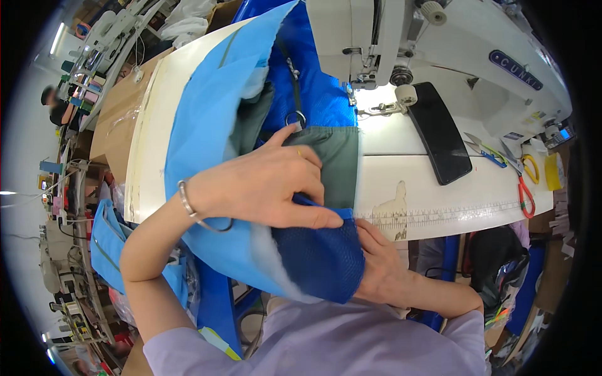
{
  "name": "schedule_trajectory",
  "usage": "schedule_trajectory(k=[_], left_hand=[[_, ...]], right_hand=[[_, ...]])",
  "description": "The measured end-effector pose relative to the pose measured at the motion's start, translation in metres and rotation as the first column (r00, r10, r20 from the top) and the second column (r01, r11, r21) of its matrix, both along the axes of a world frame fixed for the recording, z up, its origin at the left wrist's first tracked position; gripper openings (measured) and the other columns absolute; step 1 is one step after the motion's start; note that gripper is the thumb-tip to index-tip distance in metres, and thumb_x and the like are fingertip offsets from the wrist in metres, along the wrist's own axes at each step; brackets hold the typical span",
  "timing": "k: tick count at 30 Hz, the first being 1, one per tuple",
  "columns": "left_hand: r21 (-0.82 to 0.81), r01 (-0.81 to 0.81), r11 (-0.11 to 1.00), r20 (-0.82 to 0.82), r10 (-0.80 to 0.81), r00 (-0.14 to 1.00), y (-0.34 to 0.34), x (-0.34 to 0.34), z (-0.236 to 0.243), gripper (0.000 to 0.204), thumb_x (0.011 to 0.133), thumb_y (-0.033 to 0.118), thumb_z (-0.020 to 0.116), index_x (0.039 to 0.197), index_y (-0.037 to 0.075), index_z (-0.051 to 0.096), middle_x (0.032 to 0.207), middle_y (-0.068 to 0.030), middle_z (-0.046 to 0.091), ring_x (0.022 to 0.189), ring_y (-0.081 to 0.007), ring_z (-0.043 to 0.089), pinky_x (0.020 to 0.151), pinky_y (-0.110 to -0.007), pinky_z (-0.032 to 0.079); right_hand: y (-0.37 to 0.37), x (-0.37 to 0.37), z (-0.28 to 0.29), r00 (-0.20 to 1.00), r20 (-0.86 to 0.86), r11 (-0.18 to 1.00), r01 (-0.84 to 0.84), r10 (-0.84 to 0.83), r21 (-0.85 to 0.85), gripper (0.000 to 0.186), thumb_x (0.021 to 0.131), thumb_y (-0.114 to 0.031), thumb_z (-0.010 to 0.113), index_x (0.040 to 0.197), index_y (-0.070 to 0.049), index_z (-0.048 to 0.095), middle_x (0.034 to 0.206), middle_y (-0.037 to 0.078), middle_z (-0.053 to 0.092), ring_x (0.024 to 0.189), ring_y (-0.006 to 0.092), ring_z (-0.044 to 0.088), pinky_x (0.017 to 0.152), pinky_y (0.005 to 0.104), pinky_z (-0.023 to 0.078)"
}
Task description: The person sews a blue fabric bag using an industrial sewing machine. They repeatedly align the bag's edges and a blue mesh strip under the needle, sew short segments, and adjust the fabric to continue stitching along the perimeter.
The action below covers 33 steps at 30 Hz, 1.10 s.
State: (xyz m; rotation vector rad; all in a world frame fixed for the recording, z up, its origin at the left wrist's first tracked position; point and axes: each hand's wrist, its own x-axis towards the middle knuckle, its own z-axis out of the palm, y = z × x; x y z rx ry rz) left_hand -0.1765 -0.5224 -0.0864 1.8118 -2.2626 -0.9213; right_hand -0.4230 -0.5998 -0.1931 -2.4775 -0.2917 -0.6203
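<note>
A light blue fabric piece (200,138) with grey-green lining (332,163) lies on the sewing table beside a bright blue layer (326,94) with a strap and metal ring (295,118). My left hand (276,188) rests over it, index finger by the ring, thumb pressing on the edge of a navy mesh piece (316,263). My right hand (379,263) grips that mesh piece at its right edge, fingertips partly behind it. The sewing machine's presser foot (352,97) stands just above the fabric.
Right of the machine (489,37) lie a black curved plate (439,135), scissors (527,194) and snips (492,156). A printed ruler runs along the table edge (451,213). Cardboard (116,119) is at left, more blue pieces (106,244) below it. Another person (58,109) is at far left.
</note>
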Motion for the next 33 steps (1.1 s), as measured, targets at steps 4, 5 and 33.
schedule_trajectory(k=[4,5,33], left_hand=[[0.154,-0.016,0.988,-0.053,0.025,0.998,-0.003,-0.002,0.04,0.027,0.09,0.032,0.076,0.088,0.006,0.073,0.085,-0.0035,0.071,0.088,-0.0259,0.067,0.107,-0.051,0.042],[0.029,-0.059,0.998,-0.22,0.064,0.973,-0.005,0.002,0.035,0.017,0.087,0.019,0.077,0.092,0.003,0.072,0.084,-0.0048,0.07,0.073,-0.0195,0.064,0.082,-0.033,0.052],[0.371,-0.409,0.833,-0.856,0.478,0.198,-0.036,0.034,-0.037,0.015,0.091,0.006,0.073,0.104,0.0,0.071,0.09,0.0,0.071,0.081,-0.0044,0.062,0.076,-0.019,0.048]], right_hand=[[0.001,0.001,0.003,1.0,-0.019,1.0,-0.012,0.011,-0.029,0.04,0.074,-0.021,0.067,0.108,0.0,0.069,0.125,0.024,0.06,0.126,0.0425,0.054,0.108,0.0557,0.044],[0.003,-0.001,0.003,0.999,-0.033,0.996,-0.006,0.003,-0.092,0.041,0.076,-0.021,0.066,0.111,0.0,0.068,0.127,0.024,0.059,0.126,0.0426,0.054,0.109,0.0556,0.044],[-0.107,0.091,0.045,0.937,-0.313,0.563,0.177,0.154,0.807,0.021,0.087,-0.008,0.079,0.105,0.001,0.075,0.088,0.006,0.074,0.079,0.0108,0.069,0.073,0.0249,0.055]])
